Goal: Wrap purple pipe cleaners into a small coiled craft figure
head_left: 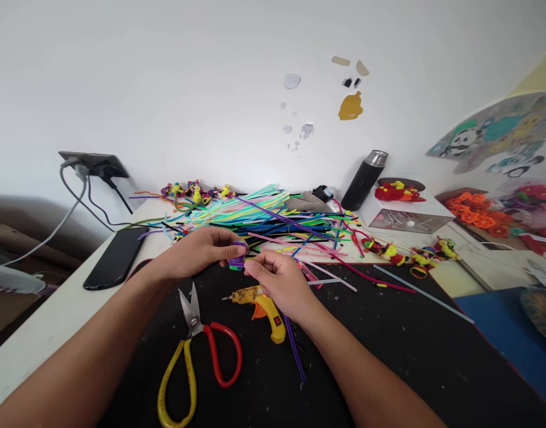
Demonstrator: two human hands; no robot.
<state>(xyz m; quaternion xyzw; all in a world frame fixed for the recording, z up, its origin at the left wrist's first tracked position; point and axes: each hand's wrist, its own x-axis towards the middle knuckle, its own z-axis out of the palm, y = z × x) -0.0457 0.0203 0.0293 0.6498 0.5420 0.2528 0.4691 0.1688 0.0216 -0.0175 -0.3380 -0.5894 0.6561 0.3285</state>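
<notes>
My left hand (pixel 204 249) pinches a small purple coiled pipe-cleaner piece (pixel 237 255) with a bit of green at its underside. Close against it, my right hand (pixel 279 276) has its thumb and finger closed on the purple piece's right side. A long purple pipe cleaner (pixel 294 351) shows below my right hand; whether it joins the small piece is hidden. Under my hands a yellow glue gun (pixel 270 312) lies on the black mat (pixel 353 345). Scissors (pixel 193 324) with one yellow and one red handle rest on the mat, blades parted.
A heap of colourful pipe cleaners (pixel 255 214) lies behind my hands. A black phone (pixel 116 258) is at the left, below a socket with cables (pixel 94 166). At the back right stand a black flask (pixel 364 181) and a white box (pixel 409 217). Several small figures (pixel 419 258) lie at the right.
</notes>
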